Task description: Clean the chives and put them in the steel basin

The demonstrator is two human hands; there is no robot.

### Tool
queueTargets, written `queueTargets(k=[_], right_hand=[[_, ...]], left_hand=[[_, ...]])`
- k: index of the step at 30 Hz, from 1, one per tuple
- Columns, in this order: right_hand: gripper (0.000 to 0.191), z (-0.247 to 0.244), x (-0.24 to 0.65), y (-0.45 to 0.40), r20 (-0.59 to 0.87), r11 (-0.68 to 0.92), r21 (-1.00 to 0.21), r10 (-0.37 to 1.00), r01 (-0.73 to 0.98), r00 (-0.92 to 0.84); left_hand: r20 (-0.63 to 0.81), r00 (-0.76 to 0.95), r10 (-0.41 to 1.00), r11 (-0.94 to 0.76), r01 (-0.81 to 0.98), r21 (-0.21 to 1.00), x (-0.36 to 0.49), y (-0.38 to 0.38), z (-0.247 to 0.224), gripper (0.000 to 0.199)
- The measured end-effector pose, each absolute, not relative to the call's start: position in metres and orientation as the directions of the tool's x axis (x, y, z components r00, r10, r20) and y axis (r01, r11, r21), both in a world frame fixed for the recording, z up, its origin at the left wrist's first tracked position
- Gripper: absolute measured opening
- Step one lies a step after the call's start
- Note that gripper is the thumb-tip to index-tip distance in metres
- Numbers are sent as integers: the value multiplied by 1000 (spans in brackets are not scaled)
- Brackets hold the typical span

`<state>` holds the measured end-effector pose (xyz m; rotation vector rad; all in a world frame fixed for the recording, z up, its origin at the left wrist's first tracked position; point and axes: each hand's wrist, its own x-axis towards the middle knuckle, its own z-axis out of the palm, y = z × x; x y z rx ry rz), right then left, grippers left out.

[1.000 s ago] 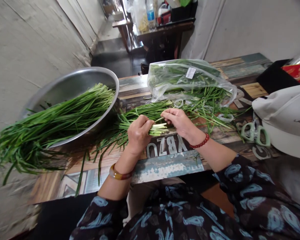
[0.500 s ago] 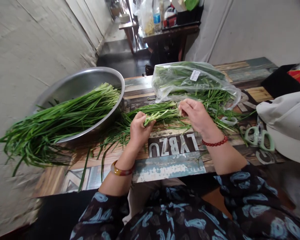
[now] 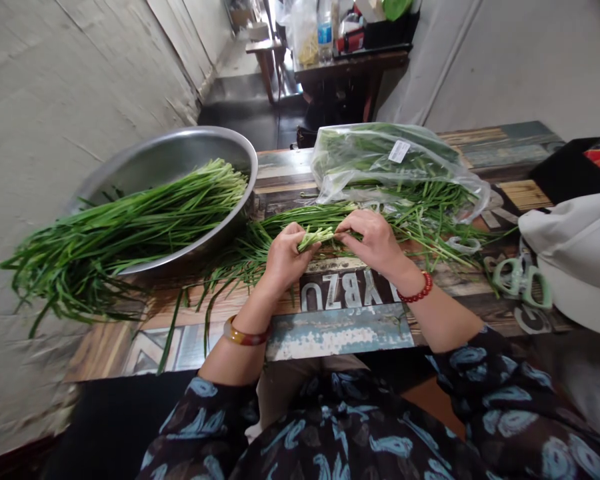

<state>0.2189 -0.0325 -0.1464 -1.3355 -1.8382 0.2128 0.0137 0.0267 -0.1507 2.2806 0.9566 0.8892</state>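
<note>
My left hand (image 3: 287, 257) is shut on a small bunch of garlic chives (image 3: 315, 238), whose pale cut ends stick out past my fingers. My right hand (image 3: 373, 243) meets it from the right, its fingertips pinching the green stems beside those ends. More chives (image 3: 300, 219) lie under and behind my hands on the painted wooden table (image 3: 340, 337). A long pile of chives (image 3: 125, 217) rests in a steel basin (image 3: 180, 143) and hangs over its left rim. A clear plastic bag of greens (image 3: 390, 160) lies beyond my hands.
Green-handled scissors (image 3: 520, 283) lie at the right of the table beside a white cloth item (image 3: 575, 260). A black and red package (image 3: 575, 167) sits behind them. A wall runs along the left, and a far table (image 3: 350, 67) holds a water bottle (image 3: 325, 33).
My right hand has moved left toward my left hand, and both now close around the small bunch. The bunch's pale ends have turned, and the view has shifted slightly.
</note>
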Motion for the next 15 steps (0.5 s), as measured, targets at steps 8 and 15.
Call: queueTargets(k=[8, 15], right_hand=[[19, -154, 210, -28, 377, 284, -833, 920, 474, 111], [24, -156, 211, -27, 149, 119, -986, 948, 120, 282]], left_hand=[[383, 525, 760, -607, 362, 708, 14, 26, -149, 38], [343, 572, 745, -600, 351, 719, 13, 28, -149, 38]])
